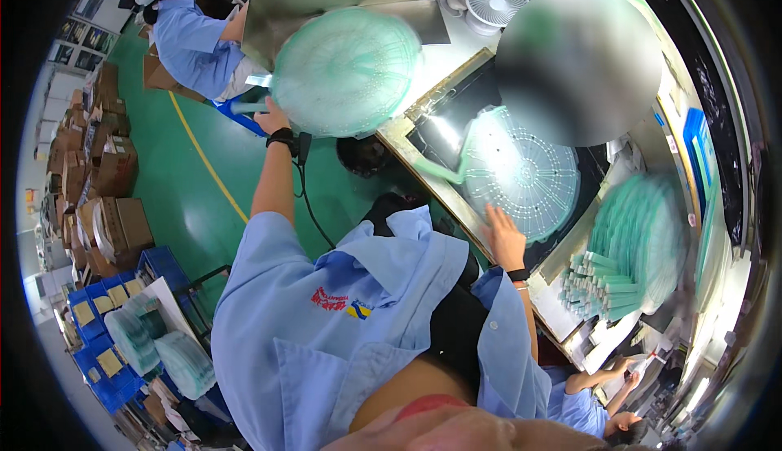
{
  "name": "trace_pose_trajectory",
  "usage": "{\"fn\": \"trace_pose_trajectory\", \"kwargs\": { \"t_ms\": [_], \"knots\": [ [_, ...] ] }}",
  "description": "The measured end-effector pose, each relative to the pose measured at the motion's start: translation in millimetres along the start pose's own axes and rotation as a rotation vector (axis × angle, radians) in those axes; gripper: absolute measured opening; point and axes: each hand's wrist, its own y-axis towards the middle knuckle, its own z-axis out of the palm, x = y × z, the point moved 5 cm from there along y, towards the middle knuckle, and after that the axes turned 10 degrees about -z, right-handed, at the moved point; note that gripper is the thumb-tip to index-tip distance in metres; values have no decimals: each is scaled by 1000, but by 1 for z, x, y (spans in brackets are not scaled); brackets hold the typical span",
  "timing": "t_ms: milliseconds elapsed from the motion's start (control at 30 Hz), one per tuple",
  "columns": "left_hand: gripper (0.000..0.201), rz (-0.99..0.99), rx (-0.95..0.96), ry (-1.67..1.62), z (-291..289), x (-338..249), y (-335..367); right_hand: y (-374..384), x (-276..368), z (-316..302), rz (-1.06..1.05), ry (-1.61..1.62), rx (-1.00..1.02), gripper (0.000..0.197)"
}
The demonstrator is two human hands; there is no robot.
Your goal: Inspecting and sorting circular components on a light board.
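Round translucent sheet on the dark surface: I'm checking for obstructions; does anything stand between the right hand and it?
Nothing visible does: the right hand is at the near edge of the sheet. The blurred grey disc shows at its far side.

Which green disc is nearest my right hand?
The disc lying on the black panel, by your right hand. Your left hand holds the raised disc; stacked discs sit farther off.

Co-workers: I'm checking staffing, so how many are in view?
2: a worker at upper left, beyond the left hand, and a second worker at lower right. Others may be hidden.
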Motion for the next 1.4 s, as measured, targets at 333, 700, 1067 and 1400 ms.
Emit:
{"fn": "trace_pose_trajectory", "kwargs": {
  "t_ms": [333, 700, 1067, 1400],
  "knots": [
    [111, 294, 147, -31, 34, 10, -94, 14, 13, 16, -42, 25, -37, 57],
    [97, -285, 95, -295, 42, 32, -86, 10, 10, 18, 3, 86, -97, 54],
    [59, -519, 251, -418, 10, 85, -116, -4, -31, -7, 114, 371, -295, 44],
    [41, -362, 1563, 658, 6, 78, -405, -213, -204, -200, 550, -171, -452, 48]
  ]
}}
